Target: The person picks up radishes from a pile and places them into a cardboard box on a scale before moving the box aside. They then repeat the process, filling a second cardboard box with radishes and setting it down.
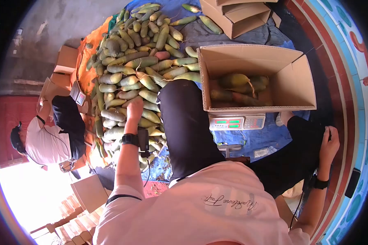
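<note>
My left hand [135, 109] is down on the heap of green radishes [139, 62], its fingers closed round the end of one green radish [117, 103] lying there; the fingertips are partly hidden. My right hand [329, 143] rests on my right knee with nothing in it, fingers loosely spread. In front of me an open cardboard box [298, 83] sits on a digital scale [237, 122] with lit red and green figures. Several green radishes [237, 81] lie at the bottom of the box.
Other cardboard boxes [241, 18] stand beyond the heap. Blue sheeting [270, 136] covers the ground, with an orange sheet [93, 41] at the left. Past it a co-worker [47, 139] sits by another scale [78, 97]. A red-tiled ledge [341, 94] runs along the right.
</note>
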{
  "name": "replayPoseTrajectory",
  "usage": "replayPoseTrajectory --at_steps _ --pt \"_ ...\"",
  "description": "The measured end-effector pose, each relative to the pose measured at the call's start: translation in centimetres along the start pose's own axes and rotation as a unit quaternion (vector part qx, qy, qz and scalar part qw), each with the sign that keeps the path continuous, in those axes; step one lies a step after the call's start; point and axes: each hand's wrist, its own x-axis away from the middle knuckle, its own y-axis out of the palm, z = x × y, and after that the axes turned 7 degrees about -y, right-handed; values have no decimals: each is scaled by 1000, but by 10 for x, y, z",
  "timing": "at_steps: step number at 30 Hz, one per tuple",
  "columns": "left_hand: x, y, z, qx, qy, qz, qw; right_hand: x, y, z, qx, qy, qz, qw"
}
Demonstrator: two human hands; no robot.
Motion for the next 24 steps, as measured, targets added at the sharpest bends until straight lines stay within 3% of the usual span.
replayPoseTrajectory --at_steps 1,2,3,5,6,8,11,13,16,18,21,24 --pt "13 28 -5 -5 11 -10 1000 0 1 1 -3 -4 -3 1000" --pt "22 40 -1 -53 4 -83 995 -1 1 0 -2 -7 -6 1000" --pt "31 43 5 64 -79 -156 983 -2 1 -2 2 -1 -9 1000" --pt "57 95 -4 173 -82 -183 964 -2 1 -3 8 3 -17 1000" --pt "62 97 0 175 -84 -186 963 -3 1 -3 16 -1 -22 1000" --pt "66 101 14 239 -199 -277 909 -4 2 -3 24 -7 -31 999" --pt "59 72 39 289 -256 -250 888 -6 2 -2 33 11 -45 998" --pt "42 59 52 272 -254 -267 889 -8 4 0 28 5 -47 998" --pt "20 27 73 223 -180 -192 939 -8 7 2 47 7 -55 997" --pt "3 23 80 211 -147 -188 948 -11 6 -3 57 5 -64 996" --pt "-15 44 82 194 -67 -184 961 -12 5 -3 59 19 -78 995" --pt "-28 67 89 67 14 -154 986 -13 6 -4 43 37 -86 995"
